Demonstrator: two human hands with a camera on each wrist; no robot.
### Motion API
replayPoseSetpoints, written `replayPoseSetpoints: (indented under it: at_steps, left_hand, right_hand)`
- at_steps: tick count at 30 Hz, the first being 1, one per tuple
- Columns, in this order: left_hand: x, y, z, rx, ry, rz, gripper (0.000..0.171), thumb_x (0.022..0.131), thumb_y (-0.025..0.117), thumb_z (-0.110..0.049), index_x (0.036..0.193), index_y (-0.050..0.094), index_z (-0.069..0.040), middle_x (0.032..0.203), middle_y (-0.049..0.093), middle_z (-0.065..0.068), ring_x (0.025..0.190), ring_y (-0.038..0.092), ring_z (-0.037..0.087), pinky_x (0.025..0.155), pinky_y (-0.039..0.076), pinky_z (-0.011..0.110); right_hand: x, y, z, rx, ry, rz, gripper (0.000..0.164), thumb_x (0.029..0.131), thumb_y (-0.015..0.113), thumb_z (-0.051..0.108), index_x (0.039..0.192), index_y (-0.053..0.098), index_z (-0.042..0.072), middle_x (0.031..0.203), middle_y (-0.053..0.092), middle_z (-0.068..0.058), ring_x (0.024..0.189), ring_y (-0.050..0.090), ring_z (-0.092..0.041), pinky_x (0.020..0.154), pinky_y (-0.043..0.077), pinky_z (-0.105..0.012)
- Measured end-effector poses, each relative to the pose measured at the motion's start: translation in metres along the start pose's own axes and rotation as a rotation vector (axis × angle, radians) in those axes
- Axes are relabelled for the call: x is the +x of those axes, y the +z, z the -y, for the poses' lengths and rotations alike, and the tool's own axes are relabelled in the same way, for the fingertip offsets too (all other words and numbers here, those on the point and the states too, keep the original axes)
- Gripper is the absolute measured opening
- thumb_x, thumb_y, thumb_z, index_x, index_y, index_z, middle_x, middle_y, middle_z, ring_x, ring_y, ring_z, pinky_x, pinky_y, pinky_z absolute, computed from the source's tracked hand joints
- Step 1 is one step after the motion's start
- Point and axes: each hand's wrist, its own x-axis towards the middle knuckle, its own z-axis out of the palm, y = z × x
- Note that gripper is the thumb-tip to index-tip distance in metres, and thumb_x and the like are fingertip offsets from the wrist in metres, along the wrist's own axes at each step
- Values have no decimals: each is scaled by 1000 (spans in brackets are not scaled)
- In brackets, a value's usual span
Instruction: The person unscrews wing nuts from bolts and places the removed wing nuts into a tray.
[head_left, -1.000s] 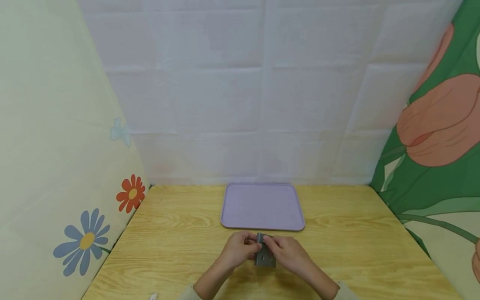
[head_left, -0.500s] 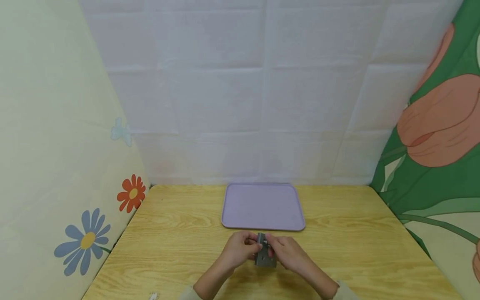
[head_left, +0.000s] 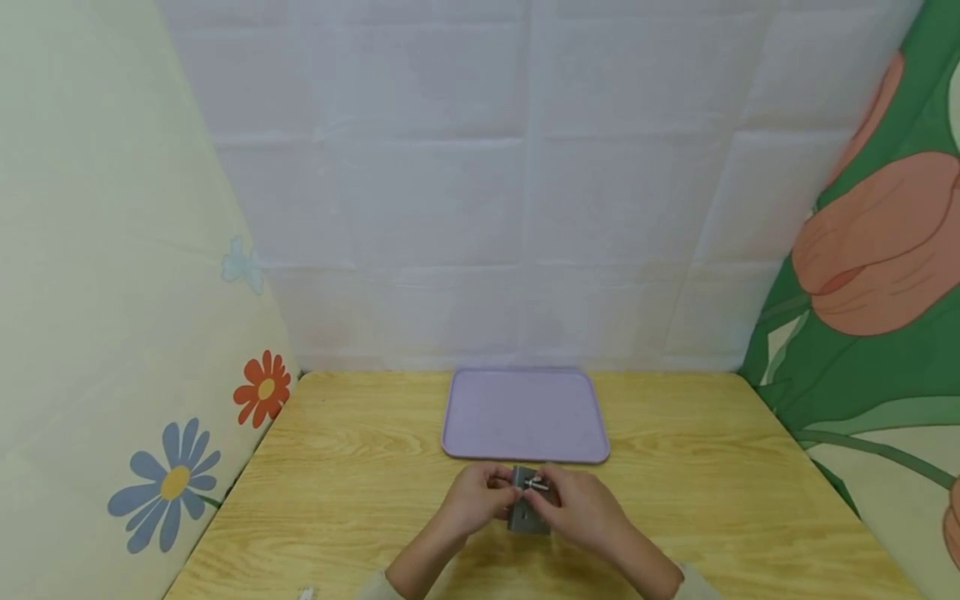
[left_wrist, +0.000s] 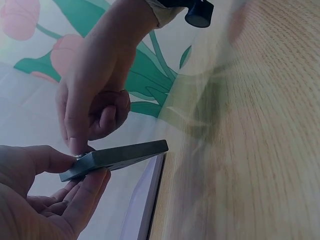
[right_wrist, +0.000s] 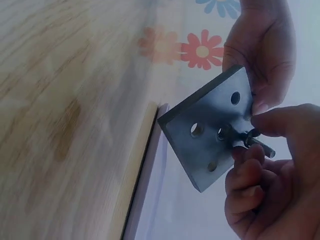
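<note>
My left hand (head_left: 480,497) grips a grey metal plate (right_wrist: 186,142) by one edge, thumb on one face and fingers on the other. The plate has several round holes and is held above the wooden table. In the left wrist view its narrow edge (left_wrist: 132,153) shows, tilted. My right hand (head_left: 585,504) pinches a small silver bolt (right_wrist: 262,146) with a threaded shank between thumb and fingers. The bolt (head_left: 537,483) lies across the plate's face in the head view, close to one hole. Curled fingers of the right hand hide part of the bolt.
Behind the hands, a light purple tray (head_left: 525,417) lies on the wood-grain table (head_left: 360,483). A small white object (head_left: 307,593) sits by the table's front edge, left of the hands. Cloth with printed flowers hangs on both sides, and a white sheet (head_left: 450,183) stands at the back.
My right thumb has shifted from the plate's upper part toward me, and the silver bolt, hidden at first, now shows between the right fingers. The left hand and plate stay almost still.
</note>
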Motion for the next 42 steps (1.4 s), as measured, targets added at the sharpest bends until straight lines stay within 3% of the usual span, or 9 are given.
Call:
replayPoseSetpoints:
  at_steps: [7, 11, 14, 20, 24, 27, 34, 42]
  left_hand:
    - [0, -2, 1, 6, -25, 2, 21, 84, 69, -1, 103, 67, 7, 85, 67, 6, 75, 67, 15, 62, 62, 31]
    - [1, -2, 0, 5, -28, 4, 19, 84, 69, -1, 102, 67, 6, 86, 68, 6, 75, 67, 15, 62, 62, 31]
    - [0, -2, -1, 2, -19, 0, 19, 85, 69, -1, 102, 66, 7, 86, 68, 7, 75, 67, 15, 62, 62, 31]
    - [0, -1, -1, 11, -7, -17, 19, 84, 70, 0, 102, 67, 7, 85, 68, 6, 74, 67, 15, 61, 62, 32]
    - [1, 0, 1, 20, -12, -15, 18, 84, 70, 0, 101, 67, 6, 85, 68, 6, 74, 66, 15, 61, 62, 31]
    - [1, 0, 1, 20, -7, -7, 18, 84, 70, 1, 101, 67, 5, 85, 68, 6, 74, 67, 15, 61, 62, 31]
    - [1, -1, -3, 35, -10, -7, 17, 86, 70, -1, 101, 67, 6, 85, 68, 6, 75, 67, 15, 61, 62, 31]
    - [0, 1, -4, 8, -11, -9, 20, 84, 69, 1, 102, 65, 8, 86, 68, 7, 75, 67, 16, 62, 63, 32]
  right_hand:
    - [-3, 2, 0, -173, -108, -92, 16, 89, 76, 23, 100, 66, 16, 70, 61, 11, 55, 43, 2, 45, 35, -20]
    - [-2, 3, 0, -169, -126, -117, 14, 89, 76, 22, 100, 67, 17, 64, 54, 16, 52, 38, 4, 43, 32, -18]
    - [-1, 2, 0, -91, -56, -101, 11, 95, 70, 31, 91, 66, 21, 58, 43, 18, 49, 34, 4, 43, 30, -18]
    - [1, -2, 1, 91, 155, 0, 47, 105, 48, 45, 66, 58, 20, 57, 42, 13, 51, 37, -3, 47, 32, -22]
    - [2, -1, 2, 197, 198, 67, 52, 107, 45, 44, 69, 64, 15, 59, 48, 8, 53, 41, -7, 48, 35, -24]
    - [3, 0, 3, 204, 187, 76, 50, 107, 46, 43, 69, 64, 15, 59, 48, 9, 52, 40, -6, 47, 34, -23]
    - [4, 0, 2, 57, 127, 27, 41, 101, 56, 47, 69, 57, 22, 56, 40, 14, 49, 33, -2, 44, 27, -20]
    - [-2, -1, 1, -230, -126, -108, 18, 92, 71, 33, 86, 61, 20, 61, 46, 16, 51, 37, 0, 42, 30, -21]
